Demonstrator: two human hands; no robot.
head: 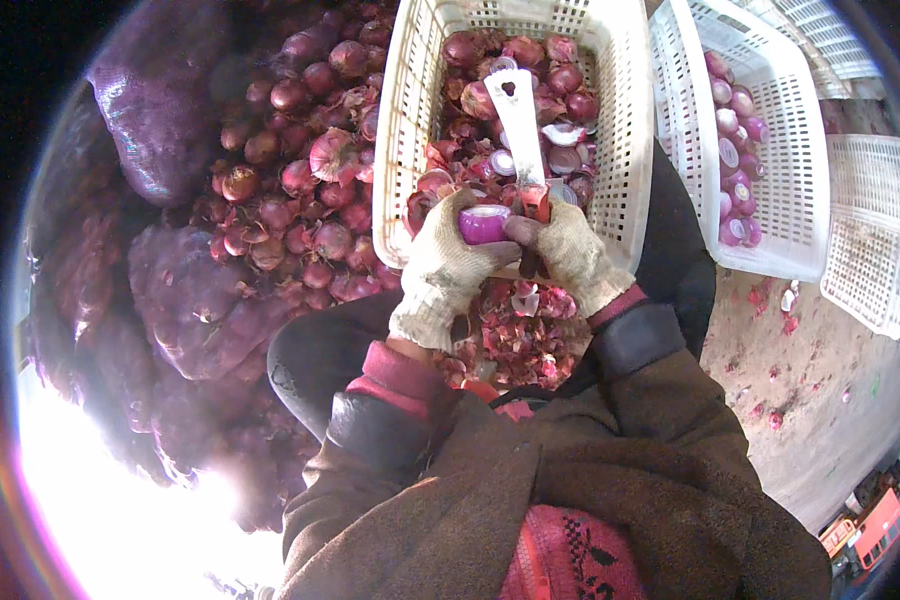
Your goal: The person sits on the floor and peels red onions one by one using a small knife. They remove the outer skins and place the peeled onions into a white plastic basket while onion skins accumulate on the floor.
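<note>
In a pale knit glove, my left hand (448, 262) grips a peeled red onion (484, 224) whose cut face shows white rings. My right hand (576, 244), gloved the same way, is closed on the orange handle of a wide-bladed knife (517, 120); its pale blade, with a hole near the tip, points away from me. The right thumb touches or nearly touches the onion. Both hands are over the near edge of a white plastic crate (628, 135) holding unpeeled red onions (565, 79), cut pieces and skins.
A heap of red onions (330, 240) and filled mesh sacks (195, 300) lie at the left. At the right, a second white crate (784, 187) holds peeled onions (739, 180), beside another crate (870, 262). Onion skins (529, 337) lie between my legs.
</note>
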